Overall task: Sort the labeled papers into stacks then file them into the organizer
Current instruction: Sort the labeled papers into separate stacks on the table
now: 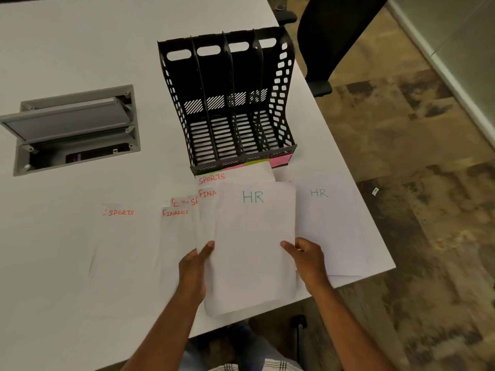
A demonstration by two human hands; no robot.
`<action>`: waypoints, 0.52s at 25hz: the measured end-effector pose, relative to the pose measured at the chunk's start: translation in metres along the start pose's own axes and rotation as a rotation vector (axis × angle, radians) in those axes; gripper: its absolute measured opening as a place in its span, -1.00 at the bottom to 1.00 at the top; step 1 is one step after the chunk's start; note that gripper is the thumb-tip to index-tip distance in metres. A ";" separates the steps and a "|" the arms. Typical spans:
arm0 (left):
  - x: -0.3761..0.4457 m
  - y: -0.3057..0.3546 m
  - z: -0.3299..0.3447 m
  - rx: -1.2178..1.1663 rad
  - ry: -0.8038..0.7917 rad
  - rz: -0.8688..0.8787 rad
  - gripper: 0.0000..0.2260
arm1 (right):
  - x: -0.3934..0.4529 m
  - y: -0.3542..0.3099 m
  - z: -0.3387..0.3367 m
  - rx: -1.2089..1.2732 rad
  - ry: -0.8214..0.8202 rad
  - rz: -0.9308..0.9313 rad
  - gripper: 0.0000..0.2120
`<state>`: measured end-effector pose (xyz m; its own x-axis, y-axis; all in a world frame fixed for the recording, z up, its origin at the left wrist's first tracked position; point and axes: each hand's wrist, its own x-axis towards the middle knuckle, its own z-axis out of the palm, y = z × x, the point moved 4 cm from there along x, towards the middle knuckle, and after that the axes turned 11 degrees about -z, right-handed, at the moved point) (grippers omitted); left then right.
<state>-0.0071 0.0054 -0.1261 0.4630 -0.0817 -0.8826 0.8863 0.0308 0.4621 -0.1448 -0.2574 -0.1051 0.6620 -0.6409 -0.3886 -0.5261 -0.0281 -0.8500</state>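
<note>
I hold a fanned bunch of white papers above the table's front edge. Its top sheet reads HR [253, 236] in green; sheets marked FINANCE and SPORTS [211, 179] peek out behind it. My left hand [194, 269] grips the bunch at its left edge, thumb on top. My right hand [308, 259] pinches the HR sheet's right edge. Flat on the table lie another HR sheet [334, 226] to the right, a FINANCE stack [175, 228] left of my hands, and a SPORTS sheet [120, 236] further left. The black organizer [227, 103] stands behind with its slots empty.
Pink and green sticky labels [280, 159] line the organizer's front lip. A grey cable hatch [72, 129] lies open in the white table [67, 49] at left. A black office chair [329, 36] stands at the table's right edge, over patterned carpet.
</note>
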 end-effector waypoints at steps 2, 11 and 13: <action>0.004 0.004 0.005 0.017 0.003 0.023 -0.57 | 0.004 0.001 -0.010 0.013 0.044 0.009 -0.53; 0.018 0.024 0.004 0.045 0.010 0.055 -0.59 | 0.054 0.028 -0.125 -0.505 0.490 -0.044 -0.68; 0.020 0.026 0.002 0.053 0.000 0.045 -0.61 | 0.064 0.039 -0.133 -0.592 0.430 -0.013 -0.69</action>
<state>0.0253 0.0027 -0.1321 0.5019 -0.0812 -0.8611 0.8630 -0.0186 0.5048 -0.1936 -0.4011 -0.1156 0.4660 -0.8788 -0.1029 -0.8007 -0.3694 -0.4716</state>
